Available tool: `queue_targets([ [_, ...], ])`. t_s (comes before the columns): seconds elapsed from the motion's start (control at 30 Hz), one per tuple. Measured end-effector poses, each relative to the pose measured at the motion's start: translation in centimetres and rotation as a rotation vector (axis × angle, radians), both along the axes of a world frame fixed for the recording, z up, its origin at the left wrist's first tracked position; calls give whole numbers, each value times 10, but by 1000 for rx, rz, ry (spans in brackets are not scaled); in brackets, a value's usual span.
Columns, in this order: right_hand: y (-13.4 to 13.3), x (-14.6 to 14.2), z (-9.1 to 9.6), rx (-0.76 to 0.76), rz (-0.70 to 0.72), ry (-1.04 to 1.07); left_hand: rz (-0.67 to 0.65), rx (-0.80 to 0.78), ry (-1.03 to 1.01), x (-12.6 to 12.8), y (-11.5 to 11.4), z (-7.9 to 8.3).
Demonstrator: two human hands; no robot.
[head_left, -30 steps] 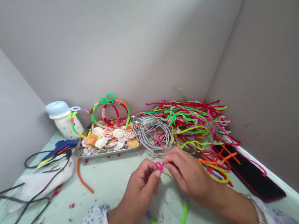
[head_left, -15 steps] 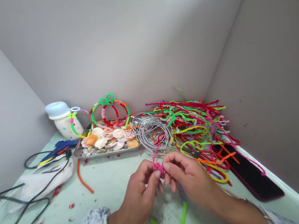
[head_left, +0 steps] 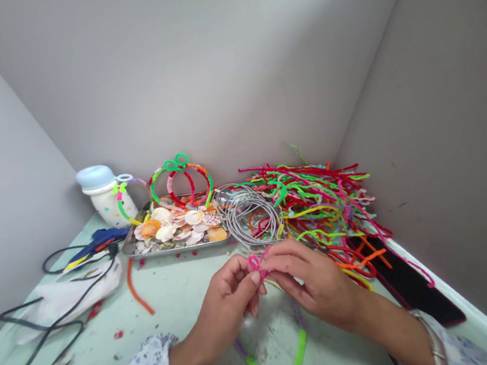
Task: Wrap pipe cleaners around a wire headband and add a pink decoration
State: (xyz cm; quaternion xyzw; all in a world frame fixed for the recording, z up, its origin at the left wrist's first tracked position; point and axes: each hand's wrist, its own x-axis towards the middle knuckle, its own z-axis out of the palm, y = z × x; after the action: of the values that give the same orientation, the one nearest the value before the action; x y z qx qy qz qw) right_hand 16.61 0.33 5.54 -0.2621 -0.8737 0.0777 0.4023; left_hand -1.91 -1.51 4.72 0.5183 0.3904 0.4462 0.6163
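Note:
Between my hands is a bright pink pipe cleaner (head_left: 253, 262), bent into small loops. My left hand (head_left: 229, 296) pinches its base between thumb and fingers. My right hand (head_left: 315, 278) comes in from the other side, its fingertips closed on a pink strand. Beneath the hands, a band wrapped in pipe cleaner hangs down in two legs; purple shows higher up and a bright green wrap (head_left: 299, 359) lower down. My fingers hide where the band meets the pink loops.
Behind stand a metal tray (head_left: 175, 250) of seashells (head_left: 166, 232), finished wrapped hoops (head_left: 191, 187), coiled grey wire (head_left: 231, 223) and a heap of colourful pipe cleaners (head_left: 317, 190). A white cup (head_left: 113, 207), a blue-handled tool (head_left: 101, 238) and a black cable (head_left: 36, 353) lie left; a black pad (head_left: 422, 290) right.
The pink piece has gone from a compact bunch to more open loops. My right hand has shifted its grip, its fingers now reaching over the top strand. The left hand stays nearly in place.

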Motion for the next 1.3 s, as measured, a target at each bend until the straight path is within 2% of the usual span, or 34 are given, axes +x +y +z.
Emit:
queue_targets([
  [0.13, 4, 7, -1, 129, -42, -137, -48, -22, -18, -2, 1, -2],
  [0.37, 7, 13, 2, 227, -34, -256, -80, -40, -32, -2, 0, -3],
  [0.57, 7, 13, 6, 239, -26, -282, -127, -30, -4, -3, 1, -4],
  [0.73, 5, 13, 8, 165, -34, -361, -160, 2, 3, -5, 1, -5],
  [0.9, 4, 13, 10, 156, -16, -416, -123, -14, 16, -5, 3, -6],
  [1.1, 8, 17, 8, 258, 7, -372, -126, -27, 5, -3, 3, -2],
  [1.3, 7, 18, 7, 259, 35, -395, -136, 22, 79, -3, 2, 2],
])
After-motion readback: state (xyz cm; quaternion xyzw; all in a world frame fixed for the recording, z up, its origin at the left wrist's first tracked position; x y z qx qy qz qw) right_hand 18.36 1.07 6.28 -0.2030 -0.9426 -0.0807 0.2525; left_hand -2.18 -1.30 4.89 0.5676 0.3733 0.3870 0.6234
